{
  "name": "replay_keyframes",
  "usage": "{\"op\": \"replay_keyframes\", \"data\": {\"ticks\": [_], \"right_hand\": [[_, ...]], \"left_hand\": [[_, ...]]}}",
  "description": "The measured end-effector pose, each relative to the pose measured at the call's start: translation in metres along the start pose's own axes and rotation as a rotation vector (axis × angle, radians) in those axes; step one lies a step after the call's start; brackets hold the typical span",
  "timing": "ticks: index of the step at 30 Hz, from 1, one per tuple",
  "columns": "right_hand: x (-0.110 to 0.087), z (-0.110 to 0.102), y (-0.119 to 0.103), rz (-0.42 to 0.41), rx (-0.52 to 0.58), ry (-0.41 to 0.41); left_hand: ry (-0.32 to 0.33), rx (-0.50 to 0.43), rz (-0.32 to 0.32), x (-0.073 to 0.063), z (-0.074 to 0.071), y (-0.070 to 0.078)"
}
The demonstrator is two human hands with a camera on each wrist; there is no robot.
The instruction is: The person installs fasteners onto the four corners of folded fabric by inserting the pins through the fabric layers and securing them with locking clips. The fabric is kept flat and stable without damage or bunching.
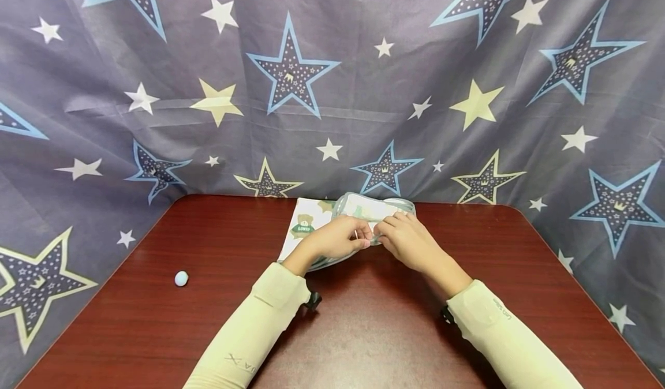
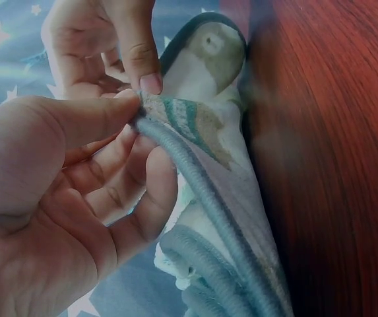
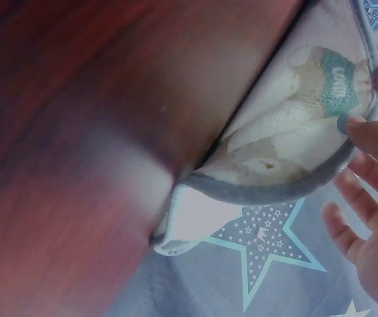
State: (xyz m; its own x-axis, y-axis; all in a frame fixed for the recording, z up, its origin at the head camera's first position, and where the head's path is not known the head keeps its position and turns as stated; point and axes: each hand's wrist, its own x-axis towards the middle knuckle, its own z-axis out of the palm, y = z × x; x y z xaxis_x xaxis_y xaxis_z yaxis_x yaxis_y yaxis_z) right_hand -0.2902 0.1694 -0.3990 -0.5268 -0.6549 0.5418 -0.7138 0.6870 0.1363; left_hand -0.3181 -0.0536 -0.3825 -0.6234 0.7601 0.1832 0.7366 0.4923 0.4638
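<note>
A soft white cloth point(image 1: 359, 205) with a brown-and-green bear print and grey-blue edging lies bunched at the far middle of the table. My left hand point(image 1: 340, 236) pinches its edging between thumb and forefinger, the other fingers loosely curled, as the left wrist view shows. Close beside it, my right hand point(image 1: 407, 240) pinches the same edge. The right thumb point(image 3: 373, 135) lies on the print side, with a small blue bit point(image 3: 342, 123) at its tip. Between the hands the edging point(image 2: 189, 162) is lifted, and folds of cloth hang below it.
A small pale blue ball point(image 1: 181, 278) sits on the left side of the dark red wooden table point(image 1: 358, 325). Behind the table's far edge hangs a grey curtain point(image 1: 358, 89) printed with stars.
</note>
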Motion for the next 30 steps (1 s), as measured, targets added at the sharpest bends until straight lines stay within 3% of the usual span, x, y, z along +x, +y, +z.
{"op": "replay_keyframes", "data": {"ticks": [10,17,30], "right_hand": [[0.002,-0.002,0.007,-0.045,0.128,-0.048],[0.002,-0.005,0.009,-0.028,0.195,-0.068],[-0.001,-0.004,0.012,-0.018,0.224,-0.068]], "left_hand": [[0.003,-0.002,-0.001,-0.001,0.001,-0.001],[-0.006,-0.002,-0.023,-0.001,0.001,-0.001],[0.001,0.02,-0.005,-0.002,-0.001,0.001]]}}
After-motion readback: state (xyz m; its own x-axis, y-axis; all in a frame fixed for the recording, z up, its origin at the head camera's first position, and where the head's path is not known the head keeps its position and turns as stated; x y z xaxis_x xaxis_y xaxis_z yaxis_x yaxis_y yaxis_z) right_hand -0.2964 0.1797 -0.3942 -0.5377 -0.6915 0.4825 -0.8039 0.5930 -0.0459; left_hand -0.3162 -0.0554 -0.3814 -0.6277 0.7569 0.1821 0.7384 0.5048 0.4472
